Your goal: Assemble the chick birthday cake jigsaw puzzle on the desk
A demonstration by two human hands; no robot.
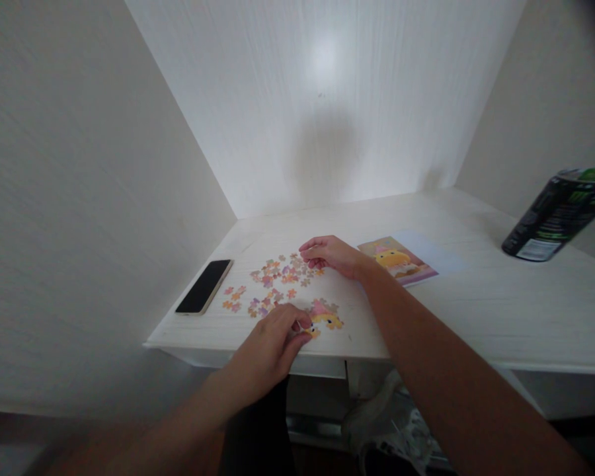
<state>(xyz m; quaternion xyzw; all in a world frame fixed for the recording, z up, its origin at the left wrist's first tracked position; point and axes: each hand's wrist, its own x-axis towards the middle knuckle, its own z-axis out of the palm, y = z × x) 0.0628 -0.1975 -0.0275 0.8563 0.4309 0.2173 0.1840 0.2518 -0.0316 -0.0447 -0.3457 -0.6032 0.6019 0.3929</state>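
Head view: your left hand (272,347) pinches a puzzle piece (311,332) against the joined patch (326,316) at the desk (500,311) edge; your right hand (330,254), fingers curled together, touches loose pieces (277,274). Fitting stage, seemingly; next calls for aligning tabs.

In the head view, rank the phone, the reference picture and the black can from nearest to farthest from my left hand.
From the left hand:
1. Phone, just left, near the desk's front edge.
2. Reference picture, to the right, past the right hand.
3. Black can, far right.
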